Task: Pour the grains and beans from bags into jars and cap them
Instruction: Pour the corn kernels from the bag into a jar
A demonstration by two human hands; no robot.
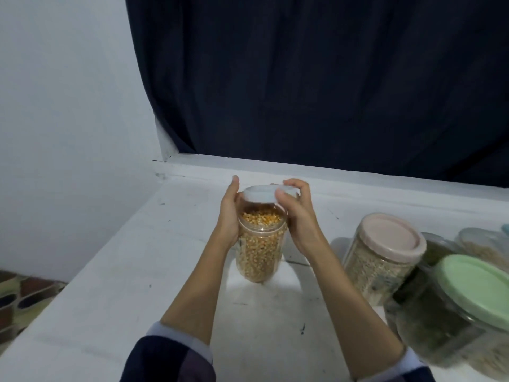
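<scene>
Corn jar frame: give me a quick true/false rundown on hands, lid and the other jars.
1. The left hand holds the corn jar by its side. True.
2. The right hand grips a green lid. False: it grips the white lid at the jar's mouth.
3. The corn jar is empty. False: it is nearly full of yellow kernels.
4. The pink-lidded jar is capped. True.
5. The green-lidded jar stands left of the corn jar. False: it is on the right.

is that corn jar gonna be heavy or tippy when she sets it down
Probably hefty for its size: the corn jar is nearly full of kernels. Likely stiff, clear plastic. Tall and narrow, so it could tip if nudged; the left hand steadies it while the right hand fits the white lid.
</scene>
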